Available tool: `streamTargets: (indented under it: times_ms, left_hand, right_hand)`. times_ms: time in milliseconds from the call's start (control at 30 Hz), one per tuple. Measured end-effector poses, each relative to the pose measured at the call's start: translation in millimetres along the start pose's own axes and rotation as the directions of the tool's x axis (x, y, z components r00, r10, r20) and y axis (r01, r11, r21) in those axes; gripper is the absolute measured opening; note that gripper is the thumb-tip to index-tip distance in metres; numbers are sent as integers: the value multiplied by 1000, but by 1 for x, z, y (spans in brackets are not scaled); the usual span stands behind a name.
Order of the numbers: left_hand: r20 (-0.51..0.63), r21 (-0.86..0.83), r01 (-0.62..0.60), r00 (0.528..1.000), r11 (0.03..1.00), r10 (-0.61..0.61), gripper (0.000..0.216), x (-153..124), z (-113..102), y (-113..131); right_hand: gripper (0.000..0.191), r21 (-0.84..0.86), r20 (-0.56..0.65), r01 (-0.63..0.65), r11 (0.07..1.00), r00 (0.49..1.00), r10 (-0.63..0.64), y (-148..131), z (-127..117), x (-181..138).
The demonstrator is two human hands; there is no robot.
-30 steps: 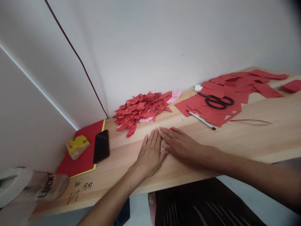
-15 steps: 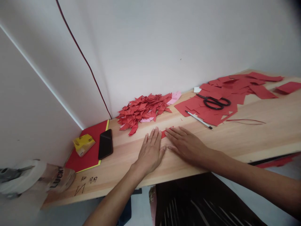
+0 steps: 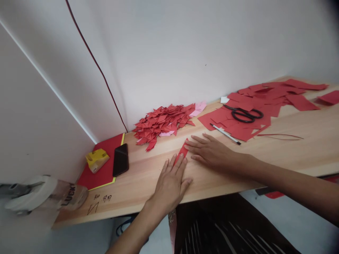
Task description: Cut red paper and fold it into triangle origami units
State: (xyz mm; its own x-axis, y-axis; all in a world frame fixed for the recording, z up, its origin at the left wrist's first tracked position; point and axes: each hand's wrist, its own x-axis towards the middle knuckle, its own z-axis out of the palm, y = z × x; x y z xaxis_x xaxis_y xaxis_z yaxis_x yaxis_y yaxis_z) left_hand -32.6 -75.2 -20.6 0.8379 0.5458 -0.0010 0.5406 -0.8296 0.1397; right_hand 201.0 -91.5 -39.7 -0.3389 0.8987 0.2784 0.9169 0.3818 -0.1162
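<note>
The left hand [image 3: 169, 181] lies flat and palm down, fingers slightly parted, two of its fingertips pressing the near end of a narrow red paper strip [image 3: 183, 149]. The right hand [image 3: 213, 151] is also flat, its fingers spread wider and its fingertips at the strip's far end; neither hand grips anything. The strip lies slantwise on the wooden tabletop [image 3: 144, 183] between them, looking folded lengthwise at most, so this piece seems at an early stage. Just beyond, against the wall, a heap of pointed folded red paper pieces [image 3: 161, 121], with some pink paper [image 3: 199, 108] at its edge, appears to be the finished share, and a large one. To the right, flat cut red paper [image 3: 265, 96] lies spread out, apparently unfolded, so plenty seems left. Black-handled scissors [image 3: 247, 113] rest on that paper, with a pen [image 3: 225, 133] lying partly over its near edge.
</note>
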Motion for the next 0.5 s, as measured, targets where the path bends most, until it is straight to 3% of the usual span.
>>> streamTargets:
  times_ms: [200, 500]
  left_hand:
    - [-11, -5, 26, 1000, 1000, -26, 61, -2, 2, 5]
    - [-149, -111, -11, 989, 994, -5, 47, -12, 3, 0]
  right_hand:
    - [48, 10, -1, 85, 996, 996, -85, -22, 2, -2]
    - [51, 24, 37, 15, 1000, 999, -16, -35, -1, -7]
